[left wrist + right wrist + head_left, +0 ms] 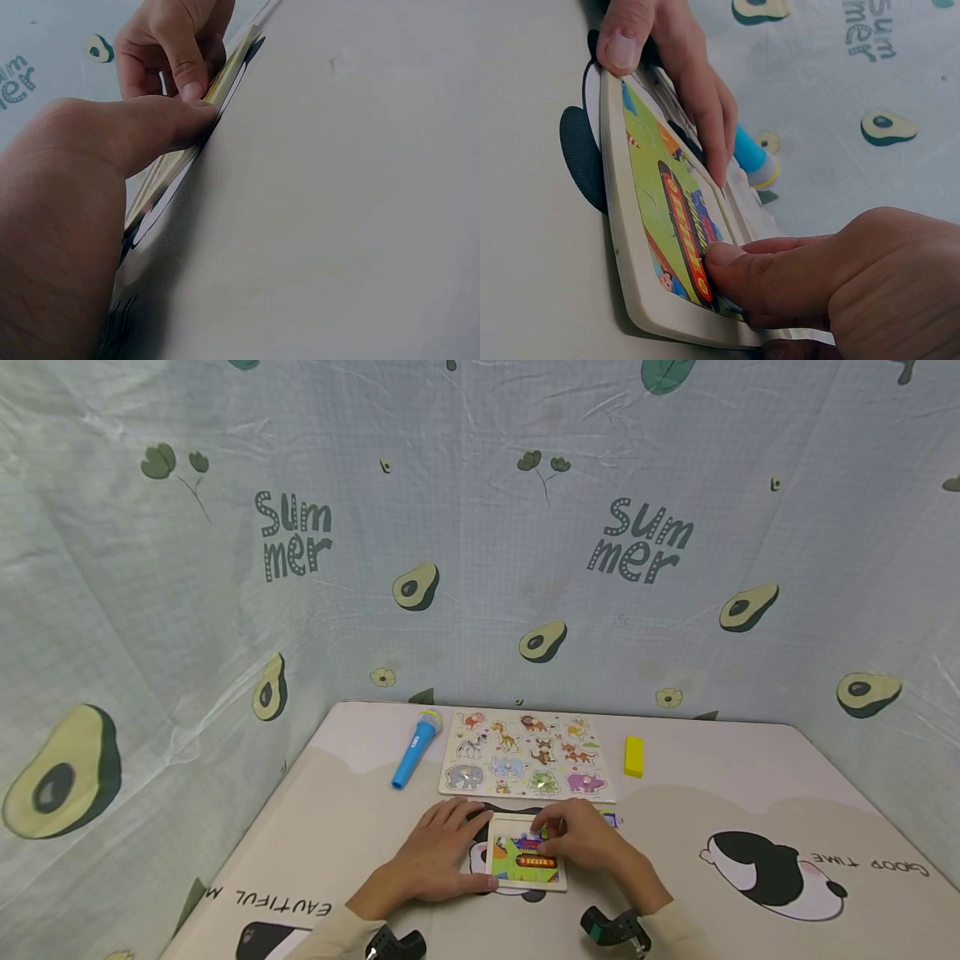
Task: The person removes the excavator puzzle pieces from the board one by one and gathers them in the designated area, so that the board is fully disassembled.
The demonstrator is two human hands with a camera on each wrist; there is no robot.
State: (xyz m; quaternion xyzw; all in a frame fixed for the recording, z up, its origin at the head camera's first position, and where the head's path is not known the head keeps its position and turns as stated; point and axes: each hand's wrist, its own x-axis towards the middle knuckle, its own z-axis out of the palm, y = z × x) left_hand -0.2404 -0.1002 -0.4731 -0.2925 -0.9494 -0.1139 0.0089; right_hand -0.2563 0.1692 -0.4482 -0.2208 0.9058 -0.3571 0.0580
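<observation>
A small jigsaw puzzle (525, 866) in a pale frame lies on the table, its picture showing a red train-like shape on green. Pale bare backing shows along its far side. My left hand (442, 852) holds the frame's left side, thumb (622, 51) on the near corner and fingers by the far edge. At the far right of the puzzle, my right hand (581, 835) pinches a small colourful puzzle piece (544, 833), mostly hidden by thumb and fingers. The right thumb (726, 255) overlaps the picture in the right wrist view.
Behind the puzzle lies an animal peg board (525, 756). A blue toy microphone (415, 752) is left of it and a yellow block (633, 757) right of it. A colourful piece (611, 819) shows just beyond my right hand. Printed cloth walls surround the table (675, 827).
</observation>
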